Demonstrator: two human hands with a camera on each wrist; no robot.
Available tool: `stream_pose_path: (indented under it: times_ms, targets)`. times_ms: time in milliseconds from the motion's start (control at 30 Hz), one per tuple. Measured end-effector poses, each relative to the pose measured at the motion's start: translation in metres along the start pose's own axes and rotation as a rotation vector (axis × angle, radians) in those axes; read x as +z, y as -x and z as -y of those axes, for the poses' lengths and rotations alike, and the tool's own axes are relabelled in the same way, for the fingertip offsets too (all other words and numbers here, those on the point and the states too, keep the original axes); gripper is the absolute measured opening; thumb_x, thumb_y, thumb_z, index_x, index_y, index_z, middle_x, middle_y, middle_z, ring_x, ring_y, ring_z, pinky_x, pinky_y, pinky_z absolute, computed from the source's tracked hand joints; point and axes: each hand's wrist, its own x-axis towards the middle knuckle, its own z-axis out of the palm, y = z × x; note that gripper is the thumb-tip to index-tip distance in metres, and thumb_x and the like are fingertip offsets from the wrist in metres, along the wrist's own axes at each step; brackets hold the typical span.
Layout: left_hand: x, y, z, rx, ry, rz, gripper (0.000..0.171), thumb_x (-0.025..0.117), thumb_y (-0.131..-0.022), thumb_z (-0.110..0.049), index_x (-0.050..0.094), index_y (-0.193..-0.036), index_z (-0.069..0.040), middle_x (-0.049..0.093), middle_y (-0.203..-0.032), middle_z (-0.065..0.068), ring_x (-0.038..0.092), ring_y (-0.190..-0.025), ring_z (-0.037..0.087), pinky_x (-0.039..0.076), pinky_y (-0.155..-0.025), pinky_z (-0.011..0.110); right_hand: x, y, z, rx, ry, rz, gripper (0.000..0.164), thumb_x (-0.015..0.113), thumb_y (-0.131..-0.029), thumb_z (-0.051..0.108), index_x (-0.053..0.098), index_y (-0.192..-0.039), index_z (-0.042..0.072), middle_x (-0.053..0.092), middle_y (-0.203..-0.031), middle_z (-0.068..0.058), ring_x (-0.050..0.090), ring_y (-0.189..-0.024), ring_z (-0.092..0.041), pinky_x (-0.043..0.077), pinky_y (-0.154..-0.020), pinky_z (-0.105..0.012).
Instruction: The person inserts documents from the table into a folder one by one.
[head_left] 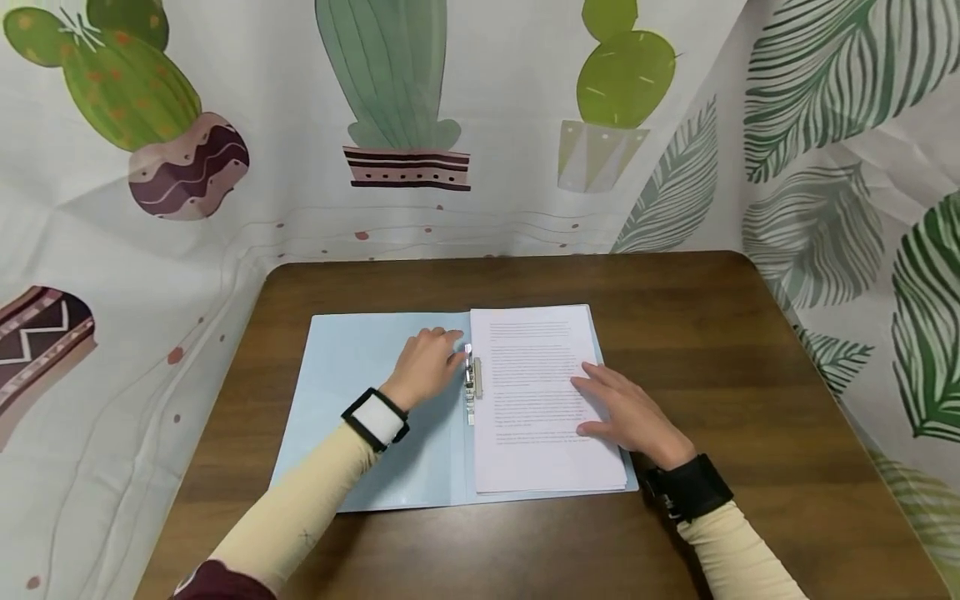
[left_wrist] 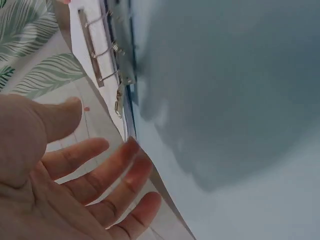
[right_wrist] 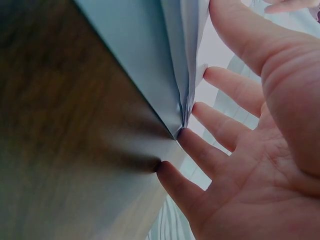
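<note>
A light blue folder (head_left: 360,358) lies spread flat on the table. On its right half sits a stack of printed paper sheets (head_left: 532,467). A metal ring binder clip (head_left: 470,392) runs along the spine, and in the left wrist view its rings pass through the sheets beneath a flat bar (left_wrist: 91,47). My left hand (head_left: 427,362) hovers by the clip's upper end, fingers loosely extended and holding nothing. The right hand (head_left: 626,408) rests spread at the right edge of the stack, with fingertips (right_wrist: 212,72) touching paper and the lowest one reaching the table.
The brown wooden table (head_left: 697,333) has rounded far corners. A white cloth with cactus prints (head_left: 510,100) hangs behind it, and leaf-patterned cloth (head_left: 817,217) covers the right side. Black bands with devices are strapped to both wrists.
</note>
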Motion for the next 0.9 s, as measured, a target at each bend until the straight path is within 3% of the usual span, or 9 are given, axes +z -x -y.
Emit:
stream_pose_path:
  times_ms: [200, 400, 533, 667, 767, 900]
  targets:
    - [0.013, -0.022, 0.003, -0.122, 0.044, 0.105, 0.019, 0.072, -0.098, -0.019, 0.078, -0.109, -0.004, 0.076, -0.094, 0.008, 0.067, -0.076, 0.018, 0.052, -0.064, 0.034, 0.001, -0.002, -0.002, -0.02, 0.001, -0.006, 0.077, 0.089, -0.081, 0.029, 0.057, -0.146, 0.005, 0.041, -0.159, -0.021, 0.037, -0.146, -0.043, 0.034, -0.111, -0.066]
    - [0.027, -0.031, 0.007, -0.139, 0.102, 0.091, 0.011, 0.075, -0.095, -0.015, 0.08, -0.097, -0.005, 0.073, -0.086, 0.005, 0.062, -0.071, 0.017, 0.049, -0.062, 0.034, 0.001, 0.0, -0.005, -0.011, 0.003, -0.013, 0.077, 0.089, -0.08, 0.028, 0.057, -0.146, 0.004, 0.04, -0.16, -0.022, 0.036, -0.146, -0.043, 0.033, -0.112, -0.066]
    - [0.03, -0.029, 0.012, -0.153, 0.155, 0.077, 0.008, 0.076, -0.095, -0.014, 0.078, -0.092, -0.007, 0.069, -0.079, 0.002, 0.057, -0.068, 0.016, 0.046, -0.06, 0.031, 0.003, 0.0, -0.005, -0.017, -0.004, -0.017, 0.078, 0.089, -0.08, 0.028, 0.056, -0.146, 0.003, 0.04, -0.159, -0.023, 0.036, -0.146, -0.043, 0.032, -0.113, -0.065]
    - [0.023, -0.024, 0.009, -0.157, 0.226, 0.045, 0.009, 0.073, -0.097, -0.013, 0.076, -0.09, -0.009, 0.069, -0.081, 0.001, 0.058, -0.069, 0.014, 0.047, -0.06, 0.031, 0.004, -0.001, -0.005, -0.029, -0.013, -0.02, 0.076, 0.089, -0.081, 0.026, 0.056, -0.145, 0.001, 0.04, -0.159, -0.024, 0.036, -0.146, -0.044, 0.033, -0.113, -0.064]
    - [0.015, -0.016, 0.003, -0.133, 0.267, 0.011, 0.009, 0.071, -0.098, -0.011, 0.075, -0.089, -0.01, 0.069, -0.08, 0.001, 0.058, -0.067, 0.014, 0.047, -0.061, 0.031, 0.004, -0.001, -0.005, -0.033, -0.012, -0.021, 0.075, 0.088, -0.082, 0.025, 0.056, -0.145, 0.0, 0.04, -0.158, -0.025, 0.036, -0.146, -0.044, 0.033, -0.112, -0.063]
    - [0.007, 0.002, -0.006, -0.046, 0.29, -0.052, 0.009, 0.072, -0.096, -0.008, 0.075, -0.088, -0.01, 0.067, -0.075, -0.001, 0.054, -0.063, 0.013, 0.046, -0.06, 0.03, 0.004, -0.001, -0.006, -0.026, -0.004, -0.02, 0.075, 0.089, -0.081, 0.025, 0.056, -0.145, 0.0, 0.04, -0.158, -0.025, 0.036, -0.146, -0.044, 0.034, -0.113, -0.063]
